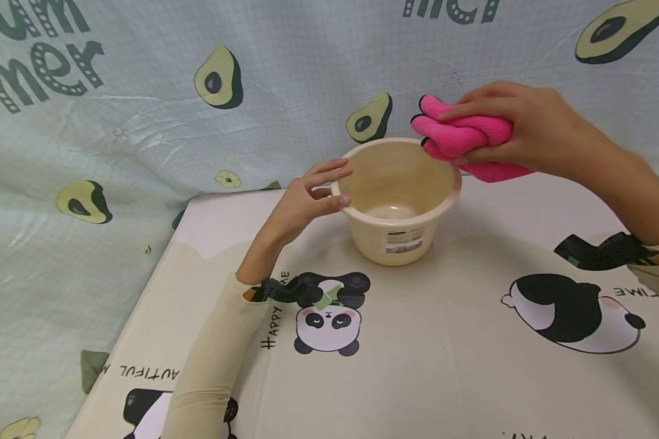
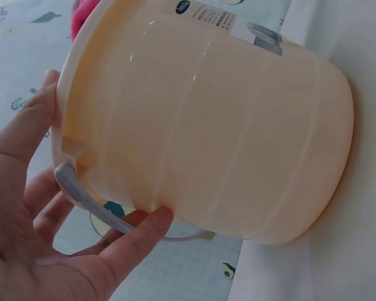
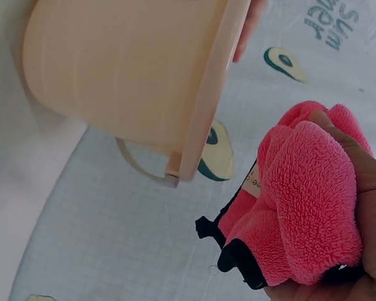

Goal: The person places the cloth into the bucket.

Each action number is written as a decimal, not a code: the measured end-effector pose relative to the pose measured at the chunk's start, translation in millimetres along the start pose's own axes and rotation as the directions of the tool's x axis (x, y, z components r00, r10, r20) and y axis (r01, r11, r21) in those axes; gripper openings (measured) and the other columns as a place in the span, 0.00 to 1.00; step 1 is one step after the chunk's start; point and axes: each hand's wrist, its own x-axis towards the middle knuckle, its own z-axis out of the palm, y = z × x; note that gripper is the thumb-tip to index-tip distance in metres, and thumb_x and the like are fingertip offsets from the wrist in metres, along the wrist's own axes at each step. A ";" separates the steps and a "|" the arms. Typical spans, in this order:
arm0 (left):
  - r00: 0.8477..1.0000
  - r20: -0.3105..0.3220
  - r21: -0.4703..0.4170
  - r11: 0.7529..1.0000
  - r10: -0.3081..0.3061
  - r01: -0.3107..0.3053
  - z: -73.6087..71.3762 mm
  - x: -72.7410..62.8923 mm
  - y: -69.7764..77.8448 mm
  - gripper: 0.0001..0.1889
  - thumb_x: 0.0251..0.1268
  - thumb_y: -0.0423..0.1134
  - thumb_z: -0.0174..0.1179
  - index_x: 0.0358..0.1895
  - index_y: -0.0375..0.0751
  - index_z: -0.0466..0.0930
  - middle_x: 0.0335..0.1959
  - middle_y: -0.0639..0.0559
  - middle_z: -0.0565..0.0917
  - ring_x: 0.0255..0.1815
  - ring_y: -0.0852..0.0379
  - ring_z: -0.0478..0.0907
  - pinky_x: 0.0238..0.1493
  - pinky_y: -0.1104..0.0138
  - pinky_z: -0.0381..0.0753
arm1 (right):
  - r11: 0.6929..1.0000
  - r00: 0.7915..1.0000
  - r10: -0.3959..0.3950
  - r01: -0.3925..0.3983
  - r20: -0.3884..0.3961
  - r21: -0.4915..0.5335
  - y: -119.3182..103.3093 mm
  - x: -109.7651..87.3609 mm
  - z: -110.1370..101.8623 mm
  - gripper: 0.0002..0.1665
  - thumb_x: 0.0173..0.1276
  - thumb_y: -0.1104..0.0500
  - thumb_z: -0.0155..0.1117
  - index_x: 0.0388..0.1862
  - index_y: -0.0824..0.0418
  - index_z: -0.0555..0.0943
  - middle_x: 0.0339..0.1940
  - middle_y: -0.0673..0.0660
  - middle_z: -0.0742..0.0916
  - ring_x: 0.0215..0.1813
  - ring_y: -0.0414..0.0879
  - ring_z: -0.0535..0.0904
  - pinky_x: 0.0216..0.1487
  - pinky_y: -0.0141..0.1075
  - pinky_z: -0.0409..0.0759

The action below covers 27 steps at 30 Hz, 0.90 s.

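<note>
A cream plastic bucket (image 1: 369, 235) stands upright on the table, its inside visible in the head view with nothing seen in it. My left hand (image 1: 303, 200) holds the bucket's left rim, fingertips over the edge and thumb at the front. In the left wrist view, a grey carrying handle (image 2: 103, 212) hangs down beside that hand's fingers. Above the right side of the rim, my right hand (image 1: 546, 129) grips a bunched pink towel (image 1: 464, 137). Fluffy pile and black edging show on the towel (image 3: 316, 200) in the right wrist view, along with a small pale tag.
A panda-print cover lies over the table (image 1: 417, 366). Behind it hangs a pale curtain (image 1: 285, 73) printed with avocados, close to the bucket's far side. A printed label (image 1: 404, 241) is on the bucket's front. Each wrist carries a dark strap (image 1: 604, 251).
</note>
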 end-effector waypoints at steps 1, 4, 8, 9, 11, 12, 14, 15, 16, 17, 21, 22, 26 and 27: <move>1.000 0.003 -0.007 1.000 -0.001 0.001 0.1 0.3 0.0 0.29 0.63 0.40 0.71 0.68 0.42 0.78 0.73 0.60 0.69 0.61 0.43 0.80 0.56 0.60 0.84 | 1.000 1.000 -0.003 0.003 0.008 -0.004 -0.4 0.9 0.1 0.41 0.54 0.66 0.82 0.68 0.53 0.80 0.64 0.65 0.78 0.63 0.67 0.72 0.47 0.70 0.80; 1.000 0.008 -0.018 1.000 0.000 0.000 0.4 0.7 0.5 0.30 0.62 0.41 0.72 0.68 0.41 0.78 0.73 0.59 0.70 0.61 0.42 0.80 0.55 0.60 0.85 | 1.000 1.000 -0.014 0.014 0.021 -0.013 -0.8 3.4 0.3 0.42 0.52 0.66 0.83 0.68 0.54 0.80 0.65 0.65 0.78 0.63 0.68 0.72 0.47 0.70 0.80; 1.000 0.009 -0.025 1.000 -0.008 0.008 0.1 0.4 2.1 0.30 0.62 0.40 0.72 0.68 0.40 0.78 0.73 0.59 0.70 0.61 0.42 0.80 0.55 0.59 0.85 | 0.998 0.998 -0.044 0.045 0.035 -0.036 -1.9 7.1 0.0 0.42 0.51 0.65 0.84 0.67 0.55 0.81 0.64 0.65 0.79 0.62 0.67 0.73 0.47 0.70 0.80; 1.000 0.010 -0.028 1.000 -0.010 0.010 -0.1 0.4 2.4 0.30 0.62 0.40 0.72 0.68 0.39 0.78 0.73 0.59 0.70 0.61 0.41 0.80 0.55 0.59 0.85 | 0.998 0.998 -0.048 0.050 0.044 -0.043 -2.5 8.1 -0.4 0.42 0.51 0.65 0.84 0.67 0.55 0.80 0.64 0.66 0.79 0.62 0.67 0.73 0.47 0.70 0.81; 1.000 0.013 -0.033 0.999 -0.014 0.014 -0.5 0.3 2.8 0.30 0.63 0.39 0.72 0.68 0.38 0.77 0.73 0.59 0.70 0.61 0.40 0.80 0.55 0.59 0.85 | 0.997 0.996 -0.059 0.062 0.065 -0.053 -4.3 10.7 -1.5 0.42 0.51 0.65 0.84 0.67 0.55 0.80 0.64 0.66 0.79 0.61 0.68 0.73 0.46 0.69 0.81; 1.000 0.014 -0.036 0.999 -0.016 0.017 -0.6 0.3 2.8 0.29 0.63 0.38 0.71 0.68 0.39 0.77 0.73 0.59 0.69 0.61 0.40 0.80 0.54 0.59 0.85 | 0.996 0.995 -0.063 0.067 0.076 -0.054 -5.5 12.2 -1.9 0.41 0.51 0.64 0.84 0.67 0.55 0.80 0.64 0.66 0.79 0.61 0.68 0.73 0.46 0.69 0.81; 1.000 0.011 -0.037 0.999 -0.021 0.021 -1.2 0.3 2.5 0.29 0.63 0.37 0.71 0.68 0.38 0.77 0.73 0.58 0.69 0.61 0.40 0.80 0.54 0.59 0.85 | 0.995 0.992 -0.071 0.077 0.101 -0.057 -8.0 16.1 -2.1 0.41 0.52 0.64 0.83 0.67 0.54 0.80 0.64 0.66 0.78 0.61 0.68 0.73 0.46 0.69 0.82; 1.000 0.007 -0.037 0.999 -0.021 0.021 -1.4 0.2 2.3 0.29 0.63 0.36 0.71 0.68 0.38 0.78 0.73 0.58 0.70 0.61 0.40 0.79 0.54 0.59 0.85 | 0.995 0.991 -0.075 0.082 0.112 -0.056 -9.3 18.1 -2.0 0.40 0.53 0.63 0.83 0.67 0.54 0.81 0.64 0.66 0.78 0.61 0.68 0.73 0.46 0.68 0.82; 1.000 0.004 -0.038 0.999 -0.023 0.023 -1.5 0.1 2.3 0.28 0.63 0.36 0.71 0.68 0.39 0.78 0.73 0.58 0.70 0.61 0.40 0.79 0.54 0.59 0.85 | 0.995 0.989 -0.079 0.086 0.123 -0.052 -10.6 20.1 -1.8 0.39 0.53 0.63 0.83 0.66 0.54 0.81 0.63 0.66 0.79 0.60 0.68 0.73 0.46 0.68 0.82; 1.000 0.002 -0.041 0.999 -0.025 0.025 -1.4 -0.1 2.5 0.28 0.63 0.36 0.71 0.68 0.39 0.78 0.73 0.58 0.70 0.61 0.40 0.80 0.54 0.59 0.86 | 0.995 0.988 -0.080 0.087 0.134 -0.049 -11.9 22.0 -1.4 0.39 0.54 0.62 0.83 0.66 0.54 0.81 0.63 0.65 0.79 0.60 0.68 0.74 0.46 0.68 0.82; 1.000 0.002 -0.051 0.998 -0.031 0.031 0.0 -0.1 3.0 0.29 0.63 0.37 0.71 0.68 0.38 0.78 0.73 0.58 0.69 0.60 0.41 0.80 0.54 0.59 0.85 | 0.996 0.980 -0.076 0.083 0.184 -0.034 -16.6 27.8 0.4 0.39 0.54 0.61 0.83 0.66 0.53 0.81 0.64 0.65 0.79 0.61 0.67 0.74 0.46 0.66 0.83; 0.999 0.004 -0.055 0.998 -0.033 0.033 0.6 -0.2 3.0 0.29 0.63 0.38 0.71 0.68 0.38 0.78 0.73 0.58 0.69 0.60 0.42 0.80 0.54 0.59 0.85 | 0.996 0.977 -0.076 0.083 0.197 -0.030 -17.6 28.9 1.0 0.39 0.54 0.61 0.83 0.66 0.53 0.81 0.64 0.64 0.79 0.61 0.67 0.74 0.46 0.65 0.84; 1.000 0.005 -0.056 0.998 -0.029 0.029 1.1 -0.4 2.5 0.30 0.62 0.40 0.72 0.68 0.38 0.77 0.73 0.58 0.69 0.60 0.42 0.80 0.54 0.58 0.85 | 0.993 0.966 -0.104 0.116 0.238 -0.038 -20.6 33.6 1.8 0.39 0.53 0.60 0.84 0.66 0.52 0.81 0.63 0.64 0.80 0.60 0.66 0.75 0.46 0.64 0.84; 1.000 0.004 -0.051 0.998 -0.026 0.026 0.7 -0.7 2.4 0.31 0.62 0.41 0.73 0.68 0.38 0.77 0.73 0.58 0.69 0.59 0.42 0.81 0.54 0.58 0.86 | 0.991 0.963 -0.114 0.127 0.246 -0.039 -21.1 35.2 1.5 0.39 0.53 0.60 0.84 0.66 0.53 0.81 0.63 0.64 0.80 0.60 0.67 0.75 0.46 0.64 0.85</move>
